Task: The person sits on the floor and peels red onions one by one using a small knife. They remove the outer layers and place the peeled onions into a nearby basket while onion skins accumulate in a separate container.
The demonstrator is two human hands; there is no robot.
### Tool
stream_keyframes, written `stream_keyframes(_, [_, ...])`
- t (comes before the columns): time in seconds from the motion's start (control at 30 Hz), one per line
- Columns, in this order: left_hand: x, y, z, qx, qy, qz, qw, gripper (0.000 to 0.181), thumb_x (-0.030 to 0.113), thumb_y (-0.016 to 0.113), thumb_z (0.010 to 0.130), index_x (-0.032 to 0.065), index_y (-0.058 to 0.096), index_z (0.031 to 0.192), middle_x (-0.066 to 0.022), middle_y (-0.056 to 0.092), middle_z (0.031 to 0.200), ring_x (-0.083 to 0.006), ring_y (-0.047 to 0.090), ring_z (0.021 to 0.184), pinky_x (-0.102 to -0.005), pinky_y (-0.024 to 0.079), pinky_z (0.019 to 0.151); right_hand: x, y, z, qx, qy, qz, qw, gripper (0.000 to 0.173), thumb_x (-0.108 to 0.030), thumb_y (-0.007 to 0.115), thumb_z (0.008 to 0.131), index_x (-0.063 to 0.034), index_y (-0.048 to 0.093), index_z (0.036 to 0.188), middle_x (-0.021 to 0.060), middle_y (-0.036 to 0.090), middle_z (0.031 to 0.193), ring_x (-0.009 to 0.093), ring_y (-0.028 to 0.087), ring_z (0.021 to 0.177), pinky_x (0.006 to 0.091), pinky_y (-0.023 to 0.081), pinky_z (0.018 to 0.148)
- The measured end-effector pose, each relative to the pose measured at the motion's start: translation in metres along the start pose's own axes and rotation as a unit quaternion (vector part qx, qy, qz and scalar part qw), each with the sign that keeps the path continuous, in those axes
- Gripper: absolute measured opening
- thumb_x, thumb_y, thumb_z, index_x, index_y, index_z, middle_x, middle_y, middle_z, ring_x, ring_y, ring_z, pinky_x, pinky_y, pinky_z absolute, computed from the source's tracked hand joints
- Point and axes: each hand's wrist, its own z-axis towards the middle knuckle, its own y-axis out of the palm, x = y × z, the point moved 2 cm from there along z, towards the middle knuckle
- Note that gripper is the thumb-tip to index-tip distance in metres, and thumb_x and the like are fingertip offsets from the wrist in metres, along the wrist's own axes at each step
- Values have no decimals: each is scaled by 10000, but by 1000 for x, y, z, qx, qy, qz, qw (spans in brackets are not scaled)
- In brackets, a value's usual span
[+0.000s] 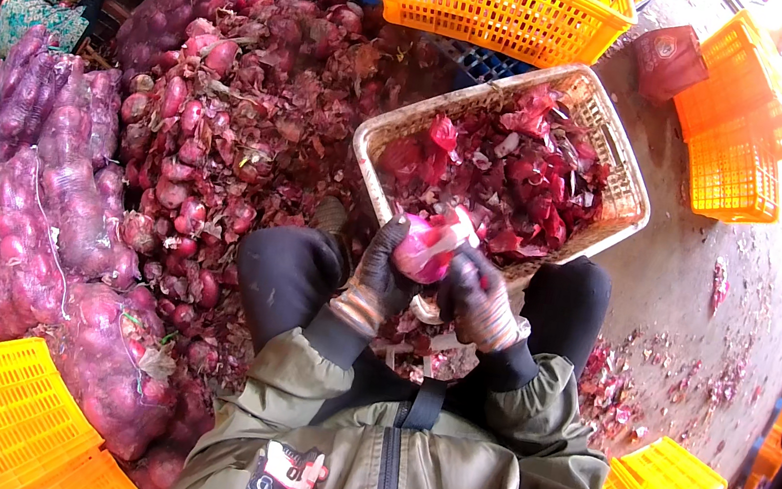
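My left hand (384, 262), in a dark, dirty knit glove, holds a red onion (421, 253) over the near edge of a white plastic crate (366, 153). Pale, loose skin (460, 230) stands off the onion's upper right side. Against that side, my right hand (480, 296), gloved the same way, is curled with its fingertips at the loose skin; motion blur hides the finer detail. Red onion skins (523, 173) fill much of the crate, which sits tilted just beyond my knees.
Loose red onions (175, 193) and dry skins are heaped at left, beside full mesh sacks (7, 248). Yellow crates (502, 7) stand ahead, with more yellow crates (10, 408) at lower left and others at right. A person (42, 14) sits at upper left. Skin scraps litter the concrete floor (680, 288).
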Motion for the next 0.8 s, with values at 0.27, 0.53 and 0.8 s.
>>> stream_keyframes(0.27, [7, -10, 6, 50, 14, -75, 996, 585, 523, 639, 740, 133, 476, 1144, -110, 548, 1062, -335, 559, 958, -604, 495, 783, 20, -28, -10, 60, -167, -452, 874, 673, -248, 526, 907, -94, 158, 1448, 119, 594, 633, 268, 572, 476, 356, 449, 472])
stream_keyframes(0.53, [10, -2, -5, 14, 1, -42, 999, 495, 445, 609, 739, 105, 532, 1089, -103, 571, 1051, -299, 565, 922, -482, 486, 833, -1, 3, -12, -63, -206, -480, 850, 725, -213, 520, 877, -43, 100, 1443, 230, 596, 722, 403, 599, 639, 454, 464, 579])
stream_keyframes(0.8, [6, 13, -14, -17, -1, -85, 996, 581, 476, 604, 755, 104, 481, 1185, -114, 549, 1146, -320, 540, 1055, -463, 450, 923, -29, 17, -3, -96, -130, -496, 853, 645, -211, 487, 918, -9, 153, 1431, 228, 567, 677, 377, 594, 651, 420, 456, 614])
